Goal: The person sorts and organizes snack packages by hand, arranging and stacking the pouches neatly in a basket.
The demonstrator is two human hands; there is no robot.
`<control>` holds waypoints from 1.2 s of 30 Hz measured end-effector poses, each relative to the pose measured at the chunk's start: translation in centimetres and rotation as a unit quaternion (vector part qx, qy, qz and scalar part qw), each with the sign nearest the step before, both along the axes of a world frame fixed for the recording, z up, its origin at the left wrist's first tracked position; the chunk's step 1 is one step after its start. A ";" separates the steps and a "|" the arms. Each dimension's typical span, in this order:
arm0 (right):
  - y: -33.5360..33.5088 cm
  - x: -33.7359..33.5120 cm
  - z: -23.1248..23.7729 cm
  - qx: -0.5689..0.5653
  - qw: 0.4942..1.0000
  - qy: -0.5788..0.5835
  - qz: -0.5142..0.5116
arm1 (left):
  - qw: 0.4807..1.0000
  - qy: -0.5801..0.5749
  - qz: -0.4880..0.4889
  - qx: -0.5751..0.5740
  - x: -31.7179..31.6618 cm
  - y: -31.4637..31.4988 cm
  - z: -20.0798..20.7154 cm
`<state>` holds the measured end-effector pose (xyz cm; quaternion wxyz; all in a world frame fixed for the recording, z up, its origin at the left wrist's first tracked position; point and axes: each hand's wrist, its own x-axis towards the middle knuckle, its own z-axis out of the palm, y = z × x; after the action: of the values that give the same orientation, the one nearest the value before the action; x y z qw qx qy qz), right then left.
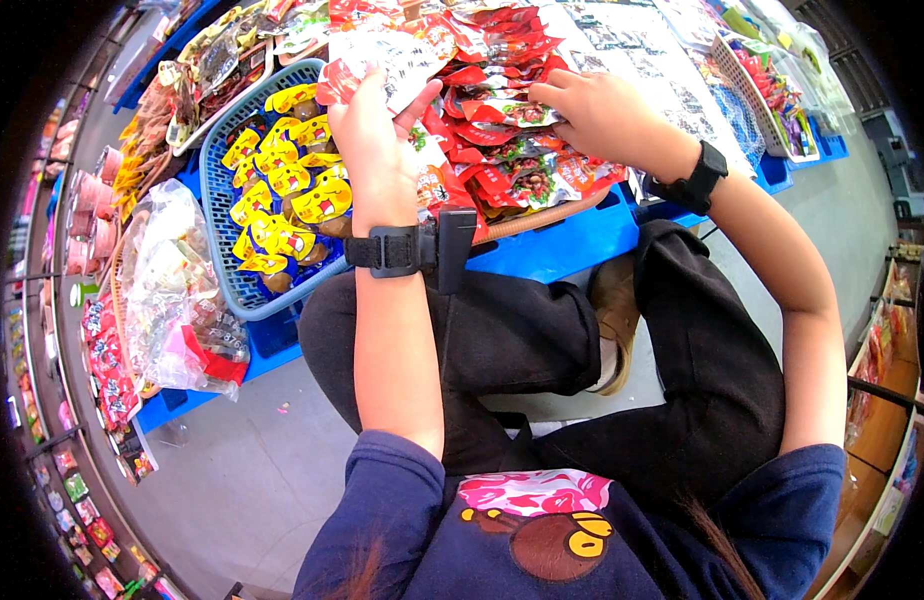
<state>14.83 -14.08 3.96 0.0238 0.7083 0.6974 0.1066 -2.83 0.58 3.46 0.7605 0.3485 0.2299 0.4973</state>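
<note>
My left hand [370, 135] grips a red-and-white snack packet [407, 68], its thumb apart and its other fingers partly hidden. The packet is held above the left side of a tan basket [517, 228]. Rows of red snack packets [502, 150] with pictures of food on them fill that basket, standing on edge and overlapping. My right hand [604, 115] reaches in from the right with curled fingers. Its fingertips pinch the upper edge of one packet in the rows. Both wrists wear black straps.
A blue basket [217, 215] of yellow-and-blue packets stands left of the tan one. A clear plastic bag [172, 280] lies farther left. White-and-black packets [637, 60] and a white basket [752, 95] lie to the right. Shelves line both sides; my knees are below the blue platform [552, 250].
</note>
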 end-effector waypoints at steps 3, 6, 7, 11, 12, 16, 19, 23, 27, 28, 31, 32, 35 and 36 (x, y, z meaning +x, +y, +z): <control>-0.1 0.5 -0.2 0.007 0.999 0.034 0.000 | 1.000 -0.005 -0.001 0.003 0.2 -0.1 0.0; -0.1 1.3 -0.1 0.002 0.999 0.041 0.000 | 1.000 -0.002 -0.004 0.007 0.3 -0.2 0.1; 0.1 1.5 -0.2 0.002 0.999 0.041 0.001 | 1.000 -0.015 -0.012 -0.001 0.2 -0.1 0.1; 0.7 2.5 0.2 0.023 0.992 0.126 0.015 | 0.998 -0.040 -0.024 -0.047 0.0 0.3 0.0; 0.8 2.7 0.3 0.039 0.990 0.136 0.019 | 0.998 -0.040 -0.023 -0.047 -0.1 0.4 -0.1; 0.8 3.4 0.1 0.047 0.985 0.166 0.009 | 0.998 -0.043 -0.014 -0.049 0.1 0.5 -0.3; 0.9 3.4 -0.4 0.081 0.985 0.154 0.015 | 0.998 -0.039 -0.007 -0.049 0.1 0.4 -0.2; 0.3 3.3 -0.5 0.069 0.995 0.076 0.021 | 0.998 -0.036 -0.001 -0.047 0.2 0.3 -0.1; 0.2 2.3 -1.2 0.049 0.994 -0.077 0.059 | 0.998 -0.024 0.003 -0.050 0.2 0.3 0.0; 0.5 1.9 -1.0 0.053 0.994 -0.082 0.049 | 0.999 -0.022 0.004 -0.049 0.2 0.3 0.0; 1.6 1.3 -0.1 0.021 0.999 -0.043 0.012 | 0.999 -0.020 0.001 -0.043 0.2 0.3 0.0; 1.8 1.4 -0.3 0.020 0.999 -0.043 0.011 | 0.999 -0.020 -0.002 -0.040 0.3 0.2 0.0; 2.3 0.9 -0.7 0.044 0.999 -0.015 0.022 | 0.999 -0.028 -0.002 -0.036 0.2 0.2 0.0; 2.2 0.5 -0.9 0.035 0.999 -0.019 0.005 | 0.999 -0.027 -0.001 -0.036 0.2 0.2 0.0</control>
<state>15.32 -11.89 3.07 0.0117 0.7027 0.6965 0.1448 -2.67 0.79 3.43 0.7793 0.3074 0.2262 0.4970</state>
